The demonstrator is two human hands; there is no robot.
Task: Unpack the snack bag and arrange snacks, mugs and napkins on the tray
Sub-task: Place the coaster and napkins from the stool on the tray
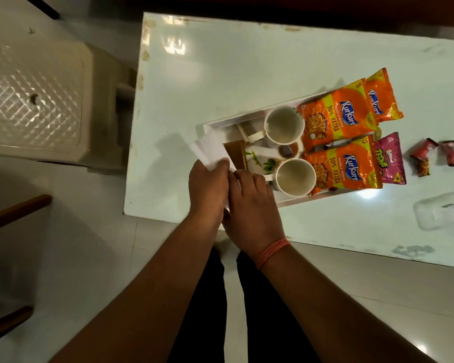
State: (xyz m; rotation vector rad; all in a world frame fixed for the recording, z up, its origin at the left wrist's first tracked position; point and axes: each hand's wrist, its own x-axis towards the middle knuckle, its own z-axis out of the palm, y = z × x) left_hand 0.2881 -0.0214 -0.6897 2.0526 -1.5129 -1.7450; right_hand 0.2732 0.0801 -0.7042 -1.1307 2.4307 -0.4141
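Observation:
A white tray (220, 122) on the white table holds two empty cream mugs (284, 124) (295, 177). Orange Kurkure packets (336, 115) (342, 167) (382, 96) and a pink packet (389, 159) lie at its right end. A stack of white napkins (210, 149) sits at the tray's left end. My left hand (209, 187) holds the napkins from the left, thumb on top. My right hand (252, 203) presses against them from the right, fingers curled at their edge.
Two small red wrapped sweets (422, 159) (450, 152) lie right of the tray. A clear plastic container (442, 210) sits near the table's front right. A beige plastic stool (42, 100) stands left of the table (247, 64), with wooden chair parts (16, 210) at lower left.

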